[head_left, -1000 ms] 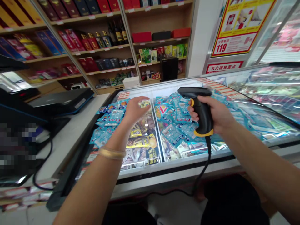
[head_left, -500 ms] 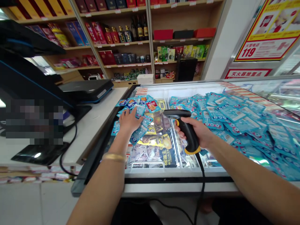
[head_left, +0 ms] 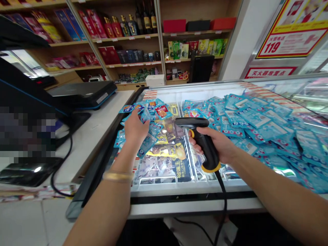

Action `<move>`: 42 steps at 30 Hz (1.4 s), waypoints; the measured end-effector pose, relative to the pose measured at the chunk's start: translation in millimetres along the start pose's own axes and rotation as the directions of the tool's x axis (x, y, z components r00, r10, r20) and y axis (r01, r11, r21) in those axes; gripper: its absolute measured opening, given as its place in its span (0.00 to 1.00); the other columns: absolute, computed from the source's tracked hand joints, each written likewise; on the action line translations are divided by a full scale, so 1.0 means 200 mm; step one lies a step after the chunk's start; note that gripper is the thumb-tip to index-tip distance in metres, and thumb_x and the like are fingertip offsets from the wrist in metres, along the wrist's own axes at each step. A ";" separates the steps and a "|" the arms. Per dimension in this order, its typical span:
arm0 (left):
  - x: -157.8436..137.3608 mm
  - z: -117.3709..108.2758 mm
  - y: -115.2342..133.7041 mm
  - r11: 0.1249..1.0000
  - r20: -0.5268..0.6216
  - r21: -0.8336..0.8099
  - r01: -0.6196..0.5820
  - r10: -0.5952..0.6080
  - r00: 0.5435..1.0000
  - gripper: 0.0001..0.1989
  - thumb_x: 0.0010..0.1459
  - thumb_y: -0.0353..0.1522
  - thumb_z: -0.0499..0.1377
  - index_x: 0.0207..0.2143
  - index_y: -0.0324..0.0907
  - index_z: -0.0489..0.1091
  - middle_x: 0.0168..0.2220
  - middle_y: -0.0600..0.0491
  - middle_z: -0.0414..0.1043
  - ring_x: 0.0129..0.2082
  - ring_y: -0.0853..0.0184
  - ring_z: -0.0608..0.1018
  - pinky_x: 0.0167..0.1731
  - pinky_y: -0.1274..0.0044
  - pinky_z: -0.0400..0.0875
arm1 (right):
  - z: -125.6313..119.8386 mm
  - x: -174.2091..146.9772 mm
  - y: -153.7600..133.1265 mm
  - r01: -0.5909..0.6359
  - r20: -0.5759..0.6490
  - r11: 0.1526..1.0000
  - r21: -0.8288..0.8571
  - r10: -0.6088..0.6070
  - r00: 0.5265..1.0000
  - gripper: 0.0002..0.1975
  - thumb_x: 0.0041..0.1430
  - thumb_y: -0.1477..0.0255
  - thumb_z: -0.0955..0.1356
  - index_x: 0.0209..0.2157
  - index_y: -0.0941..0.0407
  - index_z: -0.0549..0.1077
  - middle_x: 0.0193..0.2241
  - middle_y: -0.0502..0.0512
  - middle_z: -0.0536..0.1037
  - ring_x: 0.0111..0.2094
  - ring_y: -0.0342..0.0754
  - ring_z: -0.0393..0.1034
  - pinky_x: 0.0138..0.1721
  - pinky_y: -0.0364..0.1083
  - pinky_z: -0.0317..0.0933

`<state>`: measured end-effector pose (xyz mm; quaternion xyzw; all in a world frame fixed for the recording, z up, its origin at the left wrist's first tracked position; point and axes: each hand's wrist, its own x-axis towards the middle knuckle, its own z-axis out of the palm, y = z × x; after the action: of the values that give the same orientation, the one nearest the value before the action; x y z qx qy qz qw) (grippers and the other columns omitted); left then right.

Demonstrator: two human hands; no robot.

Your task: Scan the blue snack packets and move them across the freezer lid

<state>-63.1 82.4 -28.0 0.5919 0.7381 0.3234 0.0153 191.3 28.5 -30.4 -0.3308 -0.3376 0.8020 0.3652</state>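
Observation:
My right hand (head_left: 214,141) is wrapped round the grip of a black and yellow barcode scanner (head_left: 207,143), its head pointing left and its cable hanging down. At the left, my left hand (head_left: 136,125) has its fingers curled down on a blue packet (head_left: 146,115) in a small pile of blue packets (head_left: 150,140); its fingertips are partly hidden. A red-fronted packet (head_left: 162,111) lies just beyond that hand. To the right of the scanner spreads a large heap of blue packets (head_left: 256,123). Both lots rest on the glass top of a chest freezer (head_left: 176,198).
Left of the freezer stands a white counter (head_left: 102,119) with a black flat device (head_left: 84,92) and a dark screen stand (head_left: 30,92). Shelves of boxes and bottles (head_left: 125,27) line the back. Yellow packs (head_left: 164,150) show through the glass.
My left hand's fingers have gone from spread over the small pile to curled round a packet there. The scanner stays in my right hand, and the view has tilted down slightly.

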 end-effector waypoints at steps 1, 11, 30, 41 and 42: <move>-0.02 0.00 0.02 0.994 0.031 -0.106 0.005 -0.002 1.000 0.24 0.52 0.33 0.62 0.52 0.37 0.70 0.34 0.48 0.75 0.37 0.57 0.78 0.41 0.68 0.70 | 0.00 0.00 0.00 0.010 0.006 1.000 0.004 -0.010 1.000 0.13 0.49 0.63 0.72 0.32 0.58 0.72 0.24 0.51 0.71 0.20 0.39 0.61 0.21 0.39 0.59; -0.23 0.12 0.20 0.742 0.374 -0.647 0.176 0.107 0.921 0.10 0.43 0.33 0.63 0.29 0.43 0.66 0.25 0.58 0.64 0.23 0.71 0.67 0.20 0.75 0.72 | 0.01 -0.03 -0.07 0.084 -0.044 0.995 0.044 -0.082 0.996 0.11 0.51 0.64 0.70 0.32 0.58 0.73 0.23 0.51 0.70 0.20 0.39 0.60 0.20 0.39 0.59; -0.19 0.13 0.15 0.822 0.294 -0.569 -0.016 0.222 0.930 0.06 0.46 0.33 0.60 0.29 0.42 0.66 0.24 0.57 0.68 0.25 0.68 0.72 0.25 0.77 0.69 | 0.00 -0.01 -0.05 0.019 -0.037 0.999 0.037 -0.018 0.999 0.10 0.56 0.66 0.68 0.30 0.59 0.73 0.23 0.52 0.70 0.20 0.39 0.61 0.19 0.38 0.59; -0.19 0.14 0.14 0.784 0.321 -0.613 0.103 0.128 0.938 0.10 0.43 0.34 0.62 0.30 0.42 0.68 0.28 0.55 0.69 0.25 0.69 0.71 0.22 0.75 0.73 | -0.01 0.01 -0.05 0.023 -0.026 0.997 0.067 -0.021 0.999 0.10 0.56 0.66 0.67 0.29 0.60 0.73 0.22 0.52 0.70 0.19 0.39 0.62 0.20 0.38 0.60; -0.19 0.13 0.15 0.758 0.342 -0.634 0.152 0.099 0.934 0.12 0.43 0.35 0.63 0.31 0.42 0.67 0.28 0.56 0.68 0.25 0.69 0.71 0.22 0.74 0.74 | -0.01 0.02 -0.06 0.035 -0.023 0.996 0.078 -0.033 0.999 0.10 0.56 0.66 0.67 0.29 0.60 0.72 0.22 0.52 0.70 0.19 0.39 0.61 0.19 0.38 0.60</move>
<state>-14.4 64.0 -47.8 0.5872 0.5722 0.4469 0.3578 195.4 37.7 -22.8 -0.3189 -0.3074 0.8048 0.3951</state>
